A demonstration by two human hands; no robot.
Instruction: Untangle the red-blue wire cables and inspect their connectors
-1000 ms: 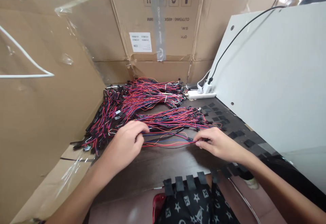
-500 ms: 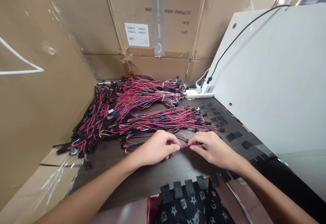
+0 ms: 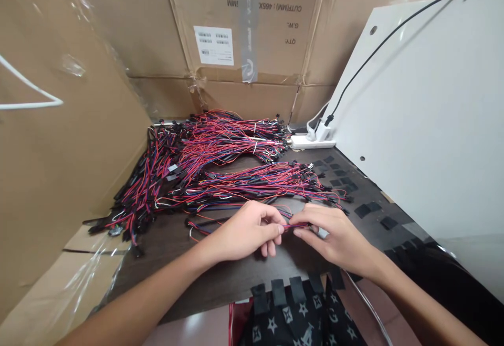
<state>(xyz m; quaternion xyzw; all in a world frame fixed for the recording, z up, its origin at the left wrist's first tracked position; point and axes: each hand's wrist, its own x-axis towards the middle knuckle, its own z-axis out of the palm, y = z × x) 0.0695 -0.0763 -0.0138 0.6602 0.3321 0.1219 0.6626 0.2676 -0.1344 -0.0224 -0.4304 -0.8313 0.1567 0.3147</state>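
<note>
Near the front of the dark table (image 3: 228,278), my left hand (image 3: 255,230) pinches a thin red and blue wire bundle (image 3: 290,226) between thumb and fingers. My right hand (image 3: 328,233) is closed on the same bundle just to the right, with a small gap between the hands. A small greyish piece shows under the right fingers; what it is I cannot make out. Behind the hands lies a row of red, blue and black wire harnesses (image 3: 260,183). The left end of a harness (image 3: 200,225) shows beside my left wrist.
Tied harness bundles (image 3: 236,136) lie at the back and a heap (image 3: 145,183) at the left. A white power strip (image 3: 311,142) stands back right by a white panel (image 3: 425,109). Black tape pieces (image 3: 368,209) stick to the table's right side and front edge. Cardboard (image 3: 79,99) walls surround it.
The view has shifted slightly. My hands are closer together on the wires, the left hand's lower fingers have spread downward, and a greyish piece now shows under my right hand.
</note>
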